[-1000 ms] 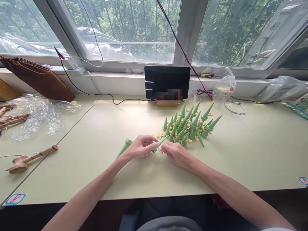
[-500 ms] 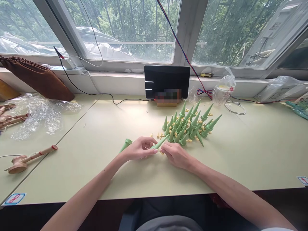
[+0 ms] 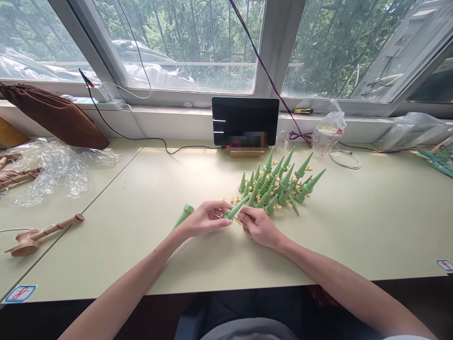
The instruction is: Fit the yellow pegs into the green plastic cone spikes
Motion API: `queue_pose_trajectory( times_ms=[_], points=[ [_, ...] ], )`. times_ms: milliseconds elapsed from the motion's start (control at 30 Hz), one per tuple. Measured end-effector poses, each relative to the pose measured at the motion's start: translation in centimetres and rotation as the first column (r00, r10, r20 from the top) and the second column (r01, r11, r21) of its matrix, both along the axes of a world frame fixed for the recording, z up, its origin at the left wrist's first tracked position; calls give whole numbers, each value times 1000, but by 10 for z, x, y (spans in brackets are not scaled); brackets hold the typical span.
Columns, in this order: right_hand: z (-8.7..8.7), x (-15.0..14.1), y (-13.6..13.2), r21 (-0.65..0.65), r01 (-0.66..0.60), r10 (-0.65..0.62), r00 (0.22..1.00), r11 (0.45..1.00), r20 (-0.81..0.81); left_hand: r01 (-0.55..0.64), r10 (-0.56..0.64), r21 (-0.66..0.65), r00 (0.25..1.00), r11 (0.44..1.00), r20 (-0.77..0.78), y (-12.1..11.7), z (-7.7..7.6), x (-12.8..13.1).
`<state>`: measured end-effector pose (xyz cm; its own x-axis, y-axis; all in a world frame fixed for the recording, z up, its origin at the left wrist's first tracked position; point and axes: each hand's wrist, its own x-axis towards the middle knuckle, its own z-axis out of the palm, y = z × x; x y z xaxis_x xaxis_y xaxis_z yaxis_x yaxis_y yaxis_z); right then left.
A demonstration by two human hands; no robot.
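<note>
My left hand is closed around a green plant watering spike, its tip slanting up and to the right. My right hand pinches a small yellow valve close to the spike's wide end. Whether the valve is seated in the spike is hard to tell at this size. Another green spike lies behind my left wrist, its ribbed cap upward. Just beyond my right hand stands a cluster of green spikes with yellow valves on them. A few loose yellow pieces lie left of the cluster.
A dark tablet leans on the sill on a small stand. Wooden kendama and crumpled plastic wrap lie at left, near a brown bag. At back right are a bagged cup and a white cable.
My right hand has shifted slightly up and its fingers have turned, showing more of the yellow valve. The left hand with the spike stays nearly in place.
</note>
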<state>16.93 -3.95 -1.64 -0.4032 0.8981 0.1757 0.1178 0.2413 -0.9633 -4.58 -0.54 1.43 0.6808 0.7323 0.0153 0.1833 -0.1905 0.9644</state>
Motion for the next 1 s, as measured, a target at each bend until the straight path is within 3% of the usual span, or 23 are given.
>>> queue_pose_trajectory(
  times_ms=[100, 267, 467, 633, 1000],
  points=[
    [0, -2, 0, -164, -62, 34, 985, 985, -167, -14, 15, -23, 999, 1000, 40, -1, -2, 1],
    [0, -4, 2, -329, -181, 46, 925, 927, -377, -45, 51, -62, 993, 997, 110, -1, -7, 3],
    [4, -4, 2, -475, -402, 73, 817, 783, -571, -98, 95, 12, 982, 995, 166, -3, -2, 9],
    [7, -3, 3, -537, -479, 60, 783, 694, -620, -98, 92, 22, 980, 995, 176, -4, -1, 12],
    [10, -3, 2, -558, -484, 47, 782, 674, -622, -173, 176, -31, 950, 984, 259, -2, -19, 11]
  ],
)
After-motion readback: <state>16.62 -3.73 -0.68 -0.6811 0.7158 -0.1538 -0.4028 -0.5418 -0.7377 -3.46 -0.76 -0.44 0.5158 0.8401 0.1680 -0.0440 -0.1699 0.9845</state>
